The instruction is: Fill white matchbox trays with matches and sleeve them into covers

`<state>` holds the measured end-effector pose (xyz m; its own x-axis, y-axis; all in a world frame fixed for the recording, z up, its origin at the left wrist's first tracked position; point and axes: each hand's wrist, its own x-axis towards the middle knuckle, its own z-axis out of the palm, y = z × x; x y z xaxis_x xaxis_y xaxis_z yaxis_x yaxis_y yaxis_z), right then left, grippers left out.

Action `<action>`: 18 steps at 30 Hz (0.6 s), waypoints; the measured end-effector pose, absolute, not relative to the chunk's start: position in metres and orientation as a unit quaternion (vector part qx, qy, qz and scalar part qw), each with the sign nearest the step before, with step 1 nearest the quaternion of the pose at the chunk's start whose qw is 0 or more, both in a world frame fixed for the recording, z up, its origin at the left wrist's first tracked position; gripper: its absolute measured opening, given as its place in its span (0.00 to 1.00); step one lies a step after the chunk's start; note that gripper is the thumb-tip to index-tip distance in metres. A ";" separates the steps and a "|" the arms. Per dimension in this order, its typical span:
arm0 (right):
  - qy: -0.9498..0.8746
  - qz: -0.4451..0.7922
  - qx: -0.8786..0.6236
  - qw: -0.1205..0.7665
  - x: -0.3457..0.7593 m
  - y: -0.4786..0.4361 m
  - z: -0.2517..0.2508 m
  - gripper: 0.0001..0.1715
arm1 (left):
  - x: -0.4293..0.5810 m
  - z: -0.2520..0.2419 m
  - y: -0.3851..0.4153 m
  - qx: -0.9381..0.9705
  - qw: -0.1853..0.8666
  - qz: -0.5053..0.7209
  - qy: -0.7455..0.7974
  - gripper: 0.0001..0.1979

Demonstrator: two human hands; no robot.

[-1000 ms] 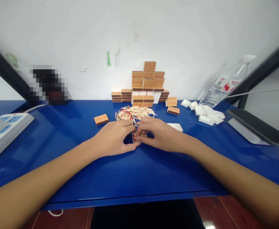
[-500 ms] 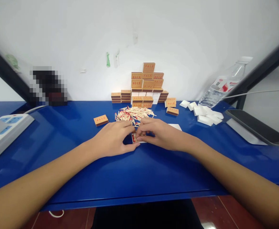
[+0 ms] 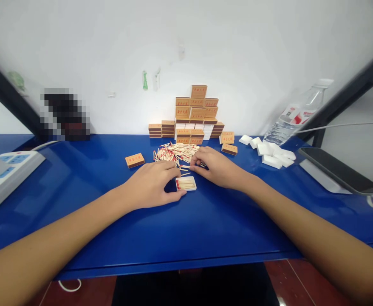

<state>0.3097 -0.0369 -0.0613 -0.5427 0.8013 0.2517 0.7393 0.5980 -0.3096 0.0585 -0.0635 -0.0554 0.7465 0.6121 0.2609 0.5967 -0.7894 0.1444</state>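
A small white matchbox tray (image 3: 190, 188) lies in front of me, with red-tipped matches (image 3: 186, 183) lying lengthwise in it. My left hand (image 3: 154, 183) rests on the table at the tray's left end, thumb on the near side and fingers on the far side, holding it. Behind the tray is a loose heap of matches (image 3: 176, 152). At the heap's near right edge, my right hand (image 3: 216, 166) has its fingertips pinched together on matches; how many is hidden. A closed matchbox (image 3: 134, 160) lies left of the heap.
Matchboxes (image 3: 198, 112) stand stacked against the wall, with two more boxes (image 3: 229, 148) beside them. White trays (image 3: 274, 154) are piled at the right, near a water bottle (image 3: 296, 112) and a phone (image 3: 342, 170). A power strip (image 3: 11, 178) lies at the left.
My right hand has moved from the tray up and right to the match heap, uncovering the matches in the tray. My left hand has stayed at the tray.
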 end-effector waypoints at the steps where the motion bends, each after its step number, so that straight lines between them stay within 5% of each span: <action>1: -0.873 0.087 -0.446 0.179 0.309 -0.037 -0.060 0.06 | 0.059 -0.055 -0.063 0.934 0.025 0.147 0.324 0.16; 18: -0.887 0.115 -0.414 0.169 0.314 -0.040 -0.057 0.08 | 0.060 -0.055 -0.065 0.934 0.024 0.144 0.327 0.16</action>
